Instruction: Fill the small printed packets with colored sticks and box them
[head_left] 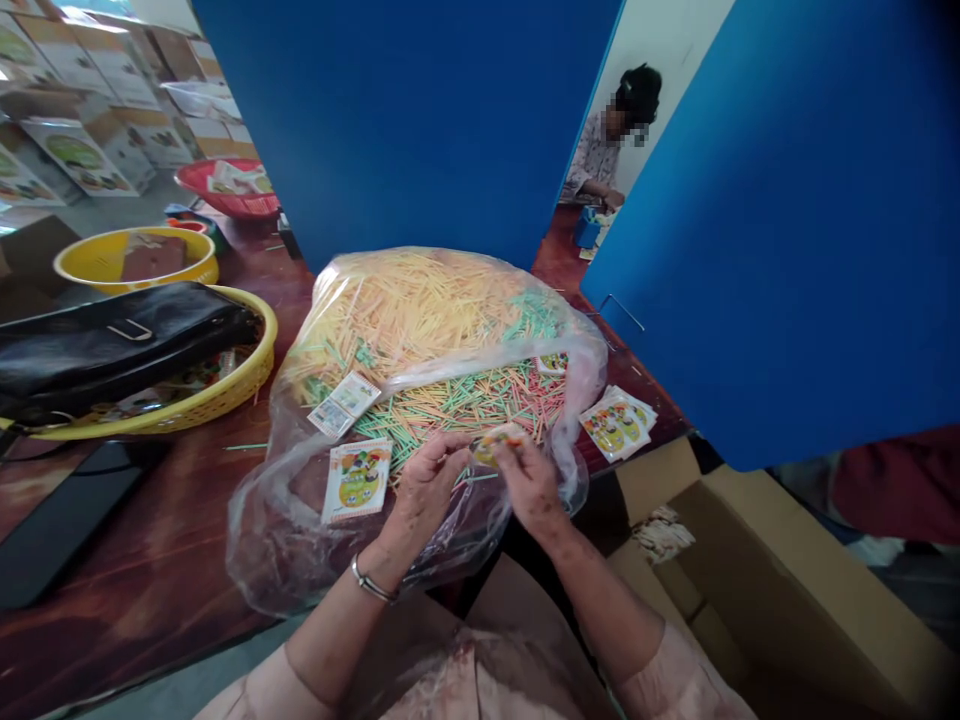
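Note:
A large clear plastic bag (300, 500) lies open, full of thin coloured sticks (442, 300), mostly yellow and orange with some green and red. Above its mouth, my right hand (531, 485) pinches a small printed packet (495, 444). My left hand (431, 485) has thumb and fingers closed at the packet's left edge; anything between them is too small to make out. On the bag's left part rest a stack of printed packets (358, 480) and another stack (344, 404). One more packet (553, 363) sits among the sticks, and a pile of packets (616, 422) lies right of the bag.
Left on the table (187, 500) are a dark flat device (67, 515), a yellow basket (264, 350) bearing a black bag (127, 330), a yellow bowl (75, 262) and a red basket (240, 205). Blue panels (420, 120) stand behind. An open carton (795, 560) is lower right; a person (600, 155) sits beyond.

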